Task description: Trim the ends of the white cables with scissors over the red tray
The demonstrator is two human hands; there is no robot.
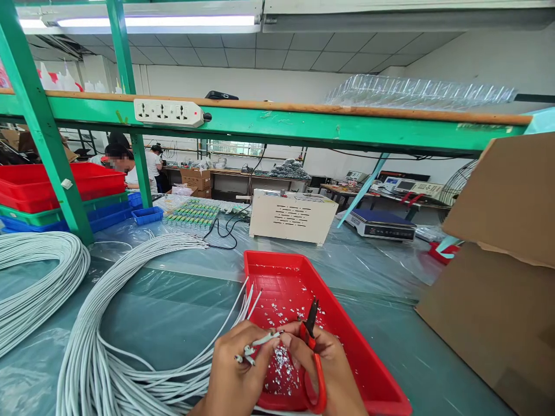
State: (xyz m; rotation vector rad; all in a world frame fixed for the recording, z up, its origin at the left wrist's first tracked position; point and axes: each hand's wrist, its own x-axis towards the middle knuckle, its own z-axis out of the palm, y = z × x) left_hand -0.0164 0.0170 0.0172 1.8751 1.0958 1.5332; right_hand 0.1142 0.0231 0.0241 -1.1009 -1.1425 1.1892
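Observation:
My left hand [240, 364] is closed around a few white cable ends [260, 341] over the near part of a red tray [347, 341]. Red-handled scissors [318, 370] sit in my right hand [332, 361], their dark blades pointing up and away. The fingertips of my right hand meet the tip of one cable beside my left thumb. Small silvery scraps lie on the tray's floor. A large bundle of white cables [99, 323] curves across the table to the left, with several loose ends resting at the tray's left edge.
Another cable coil [56, 277] lies at far left. Beyond the tray are a beige box-shaped device [292, 218], a scale [377, 225] and circuit boards [193, 214]. A cardboard box [494, 289] stands at right. A green shelf beam [277, 124] crosses overhead. People are in the background.

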